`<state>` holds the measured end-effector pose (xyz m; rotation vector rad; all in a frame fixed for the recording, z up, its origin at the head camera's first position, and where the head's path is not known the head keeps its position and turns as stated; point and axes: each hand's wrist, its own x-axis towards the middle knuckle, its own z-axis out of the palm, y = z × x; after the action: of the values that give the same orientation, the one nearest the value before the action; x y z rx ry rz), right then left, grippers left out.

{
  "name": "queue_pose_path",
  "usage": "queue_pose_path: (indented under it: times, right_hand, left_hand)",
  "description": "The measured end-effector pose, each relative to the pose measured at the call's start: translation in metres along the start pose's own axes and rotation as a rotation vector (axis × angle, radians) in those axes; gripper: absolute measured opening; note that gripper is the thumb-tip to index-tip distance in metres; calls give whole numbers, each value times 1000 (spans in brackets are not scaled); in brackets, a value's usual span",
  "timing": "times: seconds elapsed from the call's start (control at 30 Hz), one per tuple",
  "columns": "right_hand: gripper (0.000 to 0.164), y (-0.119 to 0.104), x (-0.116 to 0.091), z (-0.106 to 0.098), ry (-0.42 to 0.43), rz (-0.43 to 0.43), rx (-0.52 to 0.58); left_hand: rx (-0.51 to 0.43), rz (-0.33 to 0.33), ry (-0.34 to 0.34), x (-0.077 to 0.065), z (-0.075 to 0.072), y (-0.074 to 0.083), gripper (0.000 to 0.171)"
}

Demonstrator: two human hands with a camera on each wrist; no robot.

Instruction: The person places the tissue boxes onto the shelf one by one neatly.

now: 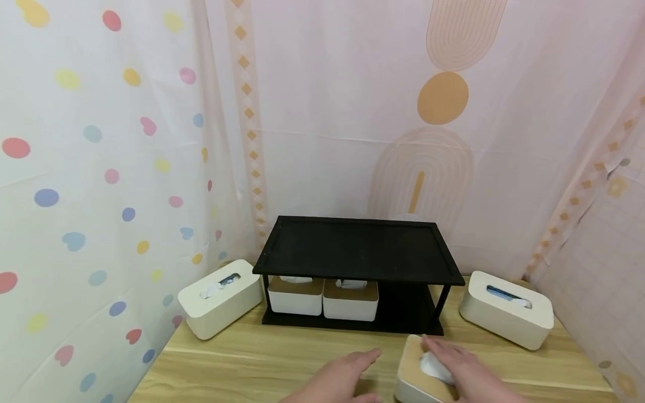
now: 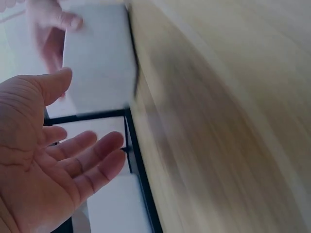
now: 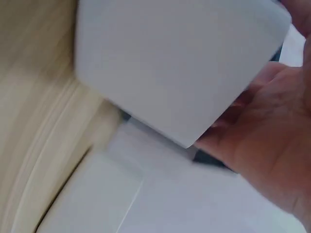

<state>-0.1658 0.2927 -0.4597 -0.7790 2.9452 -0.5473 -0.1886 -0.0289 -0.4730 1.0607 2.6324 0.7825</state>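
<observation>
A tissue box with a wood-coloured lid (image 1: 414, 372) and a white tissue poking out stands on the table in front of the black shelf (image 1: 358, 249). My right hand (image 1: 467, 370) lies over its top and grips it; in the right wrist view the fingers (image 3: 233, 114) run along the box's far side. My left hand (image 1: 336, 382) is held just left of that box, fingers spread and nothing in them. Under the shelf top, two similar tissue boxes, a left one (image 1: 294, 303) and a middle one (image 1: 350, 309), sit side by side on the lower board.
A white tissue box (image 1: 216, 319) with an oval slot stands left of the shelf, and another white tissue box (image 1: 504, 322) stands right of it. Curtains (image 1: 322, 112) hang behind the wooden table (image 1: 282, 350) and on both sides.
</observation>
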Motion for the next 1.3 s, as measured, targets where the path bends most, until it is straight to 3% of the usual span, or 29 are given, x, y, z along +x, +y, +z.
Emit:
queue_pose_path:
  times: [0.13, 0.27, 0.37, 0.47, 0.53, 0.7, 0.83, 1.03, 1.2, 1.3]
  right_hand:
    - [111, -27, 24, 3, -62, -58, 55]
    - [105, -37, 40, 3, -79, -88, 92]
    - [105, -34, 42, 4, -22, -66, 82]
    - [107, -28, 38, 4, 30, 24, 94]
    - [109, -23, 34, 5, 51, 102, 126]
    - [115, -14, 27, 8, 66, 329, 286]
    - [107, -6, 22, 10, 64, 424, 421]
    - [85, 8, 15, 8, 27, 377, 525]
    - [82, 15, 11, 5, -10, 293, 606]
    - [87, 16, 11, 5, -32, 309, 667]
  left_hand:
    - [94, 37, 75, 1, 2, 7, 73]
    - [155, -12, 117, 2, 3, 4, 65]
    - [194, -29, 136, 3, 4, 1, 60]
    - [200, -51, 141, 4, 4, 2, 59]
    - [147, -77, 134, 5, 5, 3, 60]
    - [-101, -132, 111, 5, 8, 3, 70]
    - [-308, -176, 78, 6, 10, 1, 74]
    - [-632, -241, -4, 3, 11, 0, 77]
    - [-715, -263, -33, 1, 12, -1, 81]
    - [-733, -256, -40, 1, 12, -1, 83]
